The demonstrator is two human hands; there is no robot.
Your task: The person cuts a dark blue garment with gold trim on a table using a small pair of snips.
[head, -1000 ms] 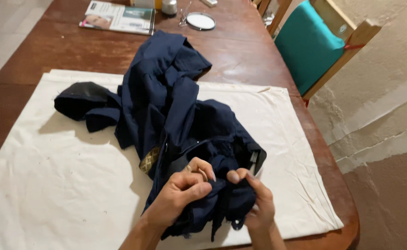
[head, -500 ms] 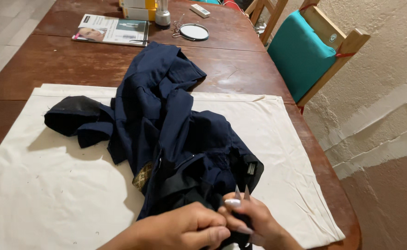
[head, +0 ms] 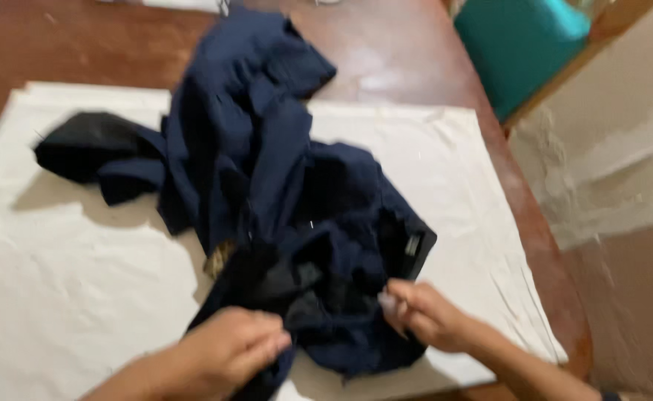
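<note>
Navy cloth lay bunched in the middle of the table (head: 415, 67), and you had both hands in its near edge; your left hand (head: 226, 353) was closed on a dark fold of the garment (head: 267, 186), and your right hand (head: 427, 315) pinched the cloth just beside a black patch, fingers together on it; the picture was blurred, so I could not tell whether anything small sat between your fingertips; judging by the heap, the garment was not yet spread or straightened, and most of that remained; a white sheet (head: 81, 275) lay under it, covering much of the wood; a black piece (head: 81, 141) trailed off to the left; a teal chair (head: 523, 44) stood at the far right corner, well apart; nothing blocked your hands but the garment's own tangled folds.
</note>
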